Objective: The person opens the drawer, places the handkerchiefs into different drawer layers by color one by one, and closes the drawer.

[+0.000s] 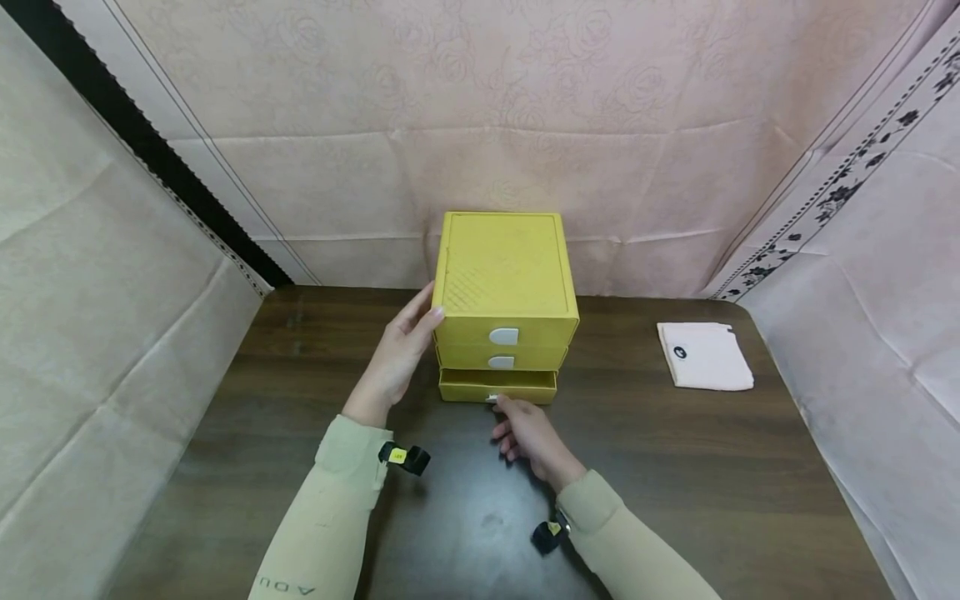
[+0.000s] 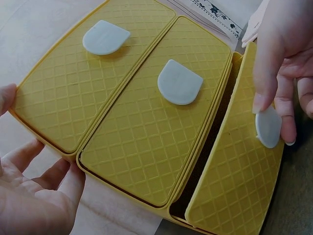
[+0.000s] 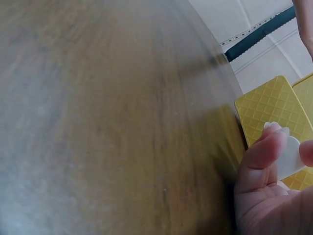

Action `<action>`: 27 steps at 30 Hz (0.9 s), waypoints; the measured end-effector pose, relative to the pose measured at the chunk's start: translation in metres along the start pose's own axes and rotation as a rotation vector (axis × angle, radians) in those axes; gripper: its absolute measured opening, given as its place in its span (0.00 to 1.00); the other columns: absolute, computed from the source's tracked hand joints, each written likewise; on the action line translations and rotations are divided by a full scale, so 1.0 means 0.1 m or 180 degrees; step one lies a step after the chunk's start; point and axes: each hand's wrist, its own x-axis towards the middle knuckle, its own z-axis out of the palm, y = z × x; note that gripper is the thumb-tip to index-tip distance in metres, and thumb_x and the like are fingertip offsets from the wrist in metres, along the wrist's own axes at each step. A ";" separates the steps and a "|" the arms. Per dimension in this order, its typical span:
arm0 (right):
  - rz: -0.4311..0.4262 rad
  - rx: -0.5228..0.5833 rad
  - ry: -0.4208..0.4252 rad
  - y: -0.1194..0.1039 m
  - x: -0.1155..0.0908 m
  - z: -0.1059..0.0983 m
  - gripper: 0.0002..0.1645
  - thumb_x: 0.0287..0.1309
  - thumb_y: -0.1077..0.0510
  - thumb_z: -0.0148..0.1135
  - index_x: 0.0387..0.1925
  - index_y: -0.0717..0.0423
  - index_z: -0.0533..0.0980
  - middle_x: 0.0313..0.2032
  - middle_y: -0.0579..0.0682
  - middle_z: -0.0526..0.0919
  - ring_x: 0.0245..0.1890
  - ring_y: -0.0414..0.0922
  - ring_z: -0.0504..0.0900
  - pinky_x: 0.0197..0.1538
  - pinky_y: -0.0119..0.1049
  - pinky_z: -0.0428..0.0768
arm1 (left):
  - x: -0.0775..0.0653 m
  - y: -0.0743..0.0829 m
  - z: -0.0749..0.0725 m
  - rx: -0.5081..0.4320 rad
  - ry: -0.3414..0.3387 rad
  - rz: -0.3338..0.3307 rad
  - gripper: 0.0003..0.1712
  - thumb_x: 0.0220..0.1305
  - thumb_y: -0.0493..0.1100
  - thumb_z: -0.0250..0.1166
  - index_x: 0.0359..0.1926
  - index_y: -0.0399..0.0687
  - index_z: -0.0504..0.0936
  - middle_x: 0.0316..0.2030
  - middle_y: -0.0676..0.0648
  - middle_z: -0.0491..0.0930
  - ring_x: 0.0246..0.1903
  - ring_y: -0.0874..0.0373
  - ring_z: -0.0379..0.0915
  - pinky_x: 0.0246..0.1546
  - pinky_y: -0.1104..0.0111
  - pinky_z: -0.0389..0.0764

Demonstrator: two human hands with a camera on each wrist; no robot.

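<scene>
A yellow three-drawer storage box point(image 1: 504, 262) stands on the brown table, its drawer fronts facing me. My left hand point(image 1: 393, 358) rests against its left side, fingers along the wall and thumb at the front top edge. The bottom drawer point(image 1: 461, 390) is pulled partly out; in the head view little of its inside shows. With thumb and fingers, my right hand point(image 1: 528, 435) pinches that drawer's white handle point(image 2: 268, 127). Above it, the middle drawer point(image 2: 142, 127) and the top drawer point(image 2: 73, 68) are closed, each with a white rounded tab.
A folded white cloth point(image 1: 705, 357) with a small dark round mark lies to the right on the wooden table point(image 1: 637, 467). Pale patterned cloth point(image 1: 487, 100) hangs behind the box and along both sides.
</scene>
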 end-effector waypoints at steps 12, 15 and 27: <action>0.0111 -0.0013 -0.0071 0.06 -0.12 -0.01 0.36 0.67 0.34 0.50 0.58 0.61 0.71 0.33 0.56 0.80 0.23 0.44 0.75 0.24 0.34 0.77 | 0.00 0.01 0.00 0.0028 0.0027 -0.0045 0.35 0.66 0.62 0.59 0.71 0.74 0.60 0.71 0.59 0.56 0.69 0.61 0.53 0.69 0.57 0.55; 0.0101 -0.0018 -0.0082 0.09 -0.13 0.00 0.37 0.66 0.34 0.50 0.58 0.61 0.71 0.33 0.56 0.80 0.22 0.44 0.75 0.24 0.34 0.77 | 0.00 0.00 0.00 0.0036 0.0043 -0.0074 0.35 0.65 0.63 0.59 0.71 0.75 0.60 0.70 0.59 0.57 0.68 0.61 0.53 0.69 0.58 0.55; 0.0103 0.0074 -0.0104 0.16 -0.26 0.04 0.36 0.67 0.36 0.51 0.57 0.63 0.71 0.29 0.55 0.80 0.20 0.42 0.74 0.21 0.33 0.77 | 0.01 0.00 0.00 0.0033 0.0037 -0.0054 0.35 0.65 0.63 0.59 0.71 0.74 0.60 0.71 0.59 0.57 0.69 0.61 0.53 0.69 0.57 0.54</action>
